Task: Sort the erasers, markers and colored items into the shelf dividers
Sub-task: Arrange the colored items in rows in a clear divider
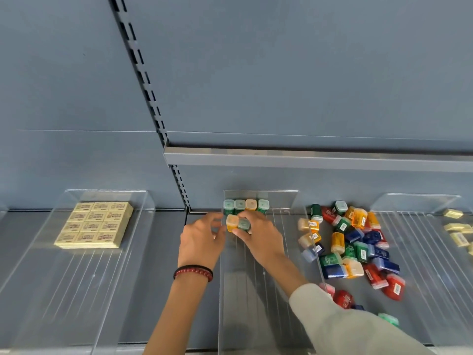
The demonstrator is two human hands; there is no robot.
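A row of small colored boxes (245,205), green and orange, stands at the back of the middle clear divider (258,278). Just in front of that row, my right hand (258,234) grips a green box (244,224) inside the divider. An orange box (232,222) stands right beside it on the left. My left hand (202,239), with a red bead bracelet at the wrist, hovers at the divider's left wall, fingers loosely curled near the orange box. Whether they touch it I cannot tell. A loose pile of red, blue, green and orange boxes (355,244) lies to the right.
Yellow erasers (94,225) are stacked in neat rows inside the left clear divider. More yellow erasers (458,230) lie loose in the right divider. A grey shelf edge (307,158) juts out above the bins. The grey back wall carries a slotted rail.
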